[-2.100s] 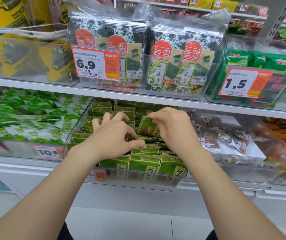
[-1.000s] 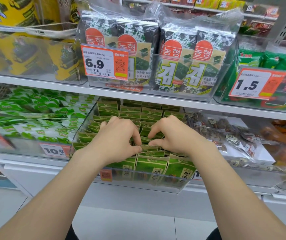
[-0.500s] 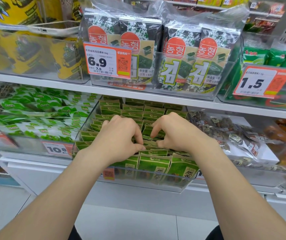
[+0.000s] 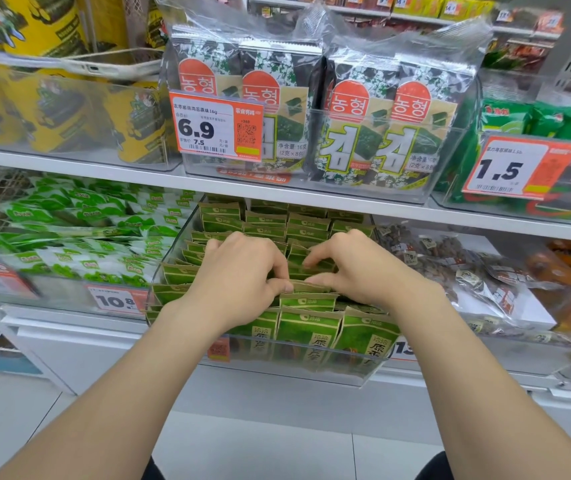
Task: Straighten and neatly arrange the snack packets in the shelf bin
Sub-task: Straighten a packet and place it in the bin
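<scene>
A clear plastic shelf bin (image 4: 360,370) on the lower shelf holds several small green snack packets (image 4: 306,332) standing in rows. Both hands are inside the bin over the middle row. My left hand (image 4: 239,275) has its fingers curled down among the packets and its thumb against a packet top. My right hand (image 4: 353,268) pinches the tops of the middle-row packets between thumb and curled fingers. The packets under both palms are hidden. The front row stands upright with its labels facing out.
The shelf edge (image 4: 277,192) runs close above the bin. Seaweed packs (image 4: 374,123) fill a clear bin on the upper shelf. A bin of light green packets (image 4: 80,233) sits to the left, and bagged brown snacks (image 4: 457,268) to the right.
Two seconds ago my right hand held one packet lifted above the row. That packet is now down in the row, and both hands have closed in together on the middle packets.
</scene>
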### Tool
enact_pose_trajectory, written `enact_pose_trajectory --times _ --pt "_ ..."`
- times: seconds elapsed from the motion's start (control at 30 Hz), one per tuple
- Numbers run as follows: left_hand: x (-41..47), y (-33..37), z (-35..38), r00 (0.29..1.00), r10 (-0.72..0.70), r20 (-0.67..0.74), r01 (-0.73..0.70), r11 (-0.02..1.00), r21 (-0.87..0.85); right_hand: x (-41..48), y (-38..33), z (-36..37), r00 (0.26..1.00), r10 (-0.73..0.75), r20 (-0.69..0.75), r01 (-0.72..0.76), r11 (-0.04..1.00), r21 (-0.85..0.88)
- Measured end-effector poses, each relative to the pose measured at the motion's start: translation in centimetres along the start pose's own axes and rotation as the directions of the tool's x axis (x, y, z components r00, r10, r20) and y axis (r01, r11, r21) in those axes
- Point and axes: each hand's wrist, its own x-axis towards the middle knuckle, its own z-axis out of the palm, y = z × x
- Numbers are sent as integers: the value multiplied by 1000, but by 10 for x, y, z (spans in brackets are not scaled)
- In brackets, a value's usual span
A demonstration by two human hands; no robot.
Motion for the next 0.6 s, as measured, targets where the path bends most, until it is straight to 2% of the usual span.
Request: enact_pose_trajectory --times 0.27,0.4,0.6 --pt "-4 1 -6 991 39 131 -44 999 30 -1 -3 -6 999 -2 34 2 1000 0" --pt "-4 0 -8 980 49 191 -57 998 39 -1 -3 -2 998 42 41 -42 999 3" --pt "-4 0 -5 985 38 167 -41 999 15 -1 -1 4 998 53 21 -53 998 33"
